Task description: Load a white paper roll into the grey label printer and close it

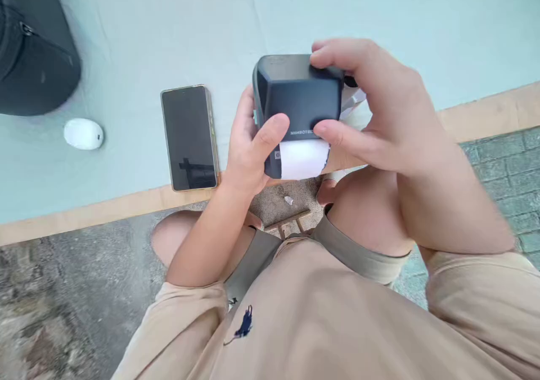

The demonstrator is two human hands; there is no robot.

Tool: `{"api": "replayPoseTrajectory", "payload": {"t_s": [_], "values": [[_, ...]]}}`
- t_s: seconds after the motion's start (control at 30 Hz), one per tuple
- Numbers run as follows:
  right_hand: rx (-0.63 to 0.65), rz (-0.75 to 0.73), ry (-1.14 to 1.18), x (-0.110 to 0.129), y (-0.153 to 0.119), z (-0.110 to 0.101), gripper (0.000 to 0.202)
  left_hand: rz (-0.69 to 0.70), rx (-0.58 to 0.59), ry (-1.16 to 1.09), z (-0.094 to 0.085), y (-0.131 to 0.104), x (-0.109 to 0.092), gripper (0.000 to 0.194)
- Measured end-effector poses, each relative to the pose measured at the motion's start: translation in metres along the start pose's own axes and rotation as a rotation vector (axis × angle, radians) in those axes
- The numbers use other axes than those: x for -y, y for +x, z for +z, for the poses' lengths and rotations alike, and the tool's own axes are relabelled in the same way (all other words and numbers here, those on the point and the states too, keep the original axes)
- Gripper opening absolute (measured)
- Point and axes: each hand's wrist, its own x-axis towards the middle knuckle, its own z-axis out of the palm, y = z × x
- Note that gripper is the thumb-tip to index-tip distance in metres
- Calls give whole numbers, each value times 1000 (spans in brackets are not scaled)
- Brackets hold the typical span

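- Small dark printer [300,102] held above table edge [105,208]; left hand [248,149] clasps its left side, right hand [379,110] its top and front.
- White paper [304,159] showing just below both thumbs; looks loaded, not torn off.
- Phone [189,137] lies untouched left of the grip.

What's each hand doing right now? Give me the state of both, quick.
Left hand: closed on the small dark printer, thumb across its front.
Right hand: closed on the same printer, fingers over its top and front.
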Motion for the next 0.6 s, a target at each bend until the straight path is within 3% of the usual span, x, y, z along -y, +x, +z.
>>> {"api": "replayPoseTrajectory", "payload": {"t_s": [0.13, 0.27, 0.4, 0.6], "values": [[-8, 53, -12, 6, -4, -5, 44, -6, -36, 79, -5, 0, 5, 47], [-35, 34, -27, 5, -6, -4, 45, -31, -51, 37, -2, -1, 3, 40], [-144, -14, -108, 1, -7, -2, 40, -123, -39, -75, 3, 1, -1, 33], [-96, -34, -130, 0, -6, -2, 47, -198, -216, -83, 4, 2, -4, 46]]}}
